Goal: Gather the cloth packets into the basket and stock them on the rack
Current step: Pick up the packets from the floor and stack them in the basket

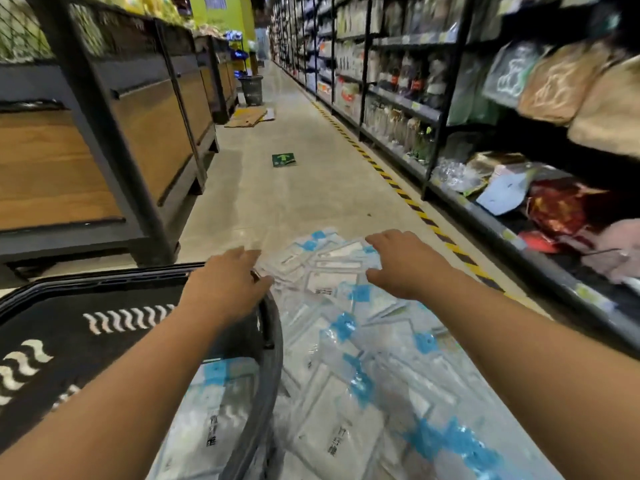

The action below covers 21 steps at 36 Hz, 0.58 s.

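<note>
Cloth packets (349, 358): flat clear glossy plastic sleeves, white folded cloth inside, blue patches on each. They are lying overlapped in a loose heap on the floor, running from centre to 5 o'clock. Short vertical dark characters are showing on the white fronts; too blurred to read.

More of the same packets are lying inside the basket (104, 282) at 7 o'clock: black plastic, rounded rim, white wavy marks on its dark wall.

Left hand (225, 285) is reaching over the basket rim to the heap's near edge; grip cannot be told. Right hand (405, 265) is hovering palm-down over the heap, fingers spread and loose, holding nothing.

Rack (433, 116) at 3 o'clock: dark metal shelves carrying bagged goods. Yellow-black striped tape (381, 171) is running along its foot. Green arrow sticker (283, 159) at 12 o'clock.
</note>
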Available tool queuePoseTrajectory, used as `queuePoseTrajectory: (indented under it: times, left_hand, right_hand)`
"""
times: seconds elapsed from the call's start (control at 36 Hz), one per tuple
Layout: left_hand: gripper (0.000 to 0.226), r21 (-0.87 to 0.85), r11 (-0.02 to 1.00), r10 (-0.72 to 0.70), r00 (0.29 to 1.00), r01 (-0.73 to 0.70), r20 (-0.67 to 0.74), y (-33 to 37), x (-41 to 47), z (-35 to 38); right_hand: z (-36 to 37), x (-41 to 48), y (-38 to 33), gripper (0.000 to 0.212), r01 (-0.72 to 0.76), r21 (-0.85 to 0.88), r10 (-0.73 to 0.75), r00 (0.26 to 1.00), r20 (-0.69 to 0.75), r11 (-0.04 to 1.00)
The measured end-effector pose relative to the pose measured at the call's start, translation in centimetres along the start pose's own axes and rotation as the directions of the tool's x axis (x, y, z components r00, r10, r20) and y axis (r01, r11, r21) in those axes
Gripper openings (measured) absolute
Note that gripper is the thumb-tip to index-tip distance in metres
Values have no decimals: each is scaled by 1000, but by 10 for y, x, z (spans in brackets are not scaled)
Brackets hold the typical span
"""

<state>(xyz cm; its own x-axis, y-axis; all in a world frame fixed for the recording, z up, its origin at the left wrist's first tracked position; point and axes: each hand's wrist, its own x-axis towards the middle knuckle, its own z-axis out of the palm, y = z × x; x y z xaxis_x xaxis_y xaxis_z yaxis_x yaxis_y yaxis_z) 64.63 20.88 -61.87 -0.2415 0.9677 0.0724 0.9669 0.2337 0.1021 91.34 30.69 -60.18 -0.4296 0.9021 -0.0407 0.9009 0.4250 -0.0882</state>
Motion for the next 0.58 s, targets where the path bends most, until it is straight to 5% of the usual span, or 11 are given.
queuePoseTrajectory:
  times: [0.33,0.58]
  left_hand:
    - [71,45,971,225,963,-234,148,159,12,90]
    - [71,52,977,172,901,-209,398,162,-33,212]
  right_hand:
    - [55,-84,177,72,-262,-45,265,961,85,964]
    - [161,-135,227,70,-336,-41,334,904,265,941]
